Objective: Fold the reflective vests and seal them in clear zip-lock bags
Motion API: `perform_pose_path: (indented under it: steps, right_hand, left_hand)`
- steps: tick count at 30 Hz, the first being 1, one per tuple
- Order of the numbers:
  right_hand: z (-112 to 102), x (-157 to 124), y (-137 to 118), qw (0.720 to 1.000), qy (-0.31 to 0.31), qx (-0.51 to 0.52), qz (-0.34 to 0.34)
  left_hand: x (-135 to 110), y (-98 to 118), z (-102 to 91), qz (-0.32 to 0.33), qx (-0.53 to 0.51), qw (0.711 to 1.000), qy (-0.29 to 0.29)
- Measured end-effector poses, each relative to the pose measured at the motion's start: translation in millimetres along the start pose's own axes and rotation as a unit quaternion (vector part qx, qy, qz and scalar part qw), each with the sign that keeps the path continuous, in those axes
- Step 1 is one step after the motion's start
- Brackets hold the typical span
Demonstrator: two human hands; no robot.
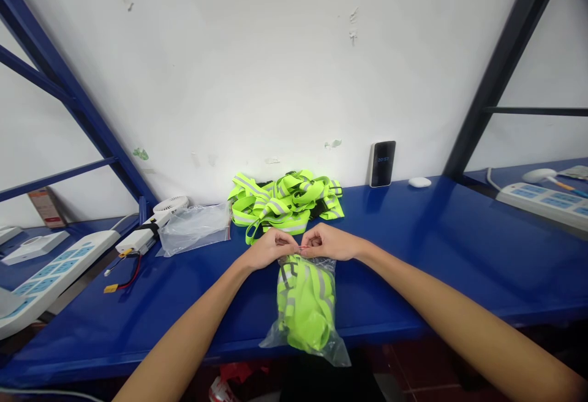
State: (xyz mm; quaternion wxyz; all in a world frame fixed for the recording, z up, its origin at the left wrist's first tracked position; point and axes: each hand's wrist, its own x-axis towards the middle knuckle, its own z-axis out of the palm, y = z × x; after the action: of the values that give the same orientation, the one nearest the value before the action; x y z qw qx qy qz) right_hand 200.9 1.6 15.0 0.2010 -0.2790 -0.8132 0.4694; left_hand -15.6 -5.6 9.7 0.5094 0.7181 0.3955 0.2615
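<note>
Lime straps (298, 292) bagged, the mouth pinched in both hands

Clear plastic surrounds one bundle of straps, so I count the filling of this bag (316, 328) as done. Closing it looks to be the step in hand: a thin red line (304, 247), which I take for the seal, shows between the fingertips. From my end I can't tell how much of it is pressed together. With the hands as the clock's centre, a loose pile (285, 203) of matching straps lies at twelve o'clock by the wall (285, 71), unbagged, so I judge plenty is left. Flat spare plastic (195, 230) lies near nine o'clock; whether it is one sheet or several, I can't make out.

My left hand (274, 247) pinches the mouth between thumb and finger; my right hand (334, 242) pinches it just beside. Neither is spread.

The bag sits at six o'clock, running from the hands toward me, its bottom corners reaching past the table's (404, 279) near edge in my view. It looks plump and rounded, grey bands and dark patches showing through, the film crinkled and slack at the lower corners.
</note>
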Motion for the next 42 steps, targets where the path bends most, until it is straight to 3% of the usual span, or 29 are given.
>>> perform_pose_path:
  steps: [8, 14, 20, 30, 42]
  right_hand:
    - [-2, -2, -1, 1.000, 0.004, -0.021, -0.004]
    - [-4, -1, 1, 0.999, 0.001, -0.041, 0.013]
    - [-6, -3, -3, 0.999, -0.025, 0.022, 0.012]
    - [-2, -5, -4, 0.999, -0.004, 0.043, 0.030]
    - [0, -2, -2, 0.999, -0.014, 0.041, 0.024]
  left_hand:
    - [-6, 17, -6.1, -0.051, 0.025, 0.993, -0.101]
    - [-8, 12, -6.4, -0.034, 0.016, 0.995, -0.095]
    - [-8, 7, -9.3, -0.037, -0.008, 0.994, -0.103]
    - [-8, 12, -5.9, -0.028, 0.031, 0.996, -0.083]
    - [-7, 4, -5.8, -0.026, 0.024, 0.997, -0.064]
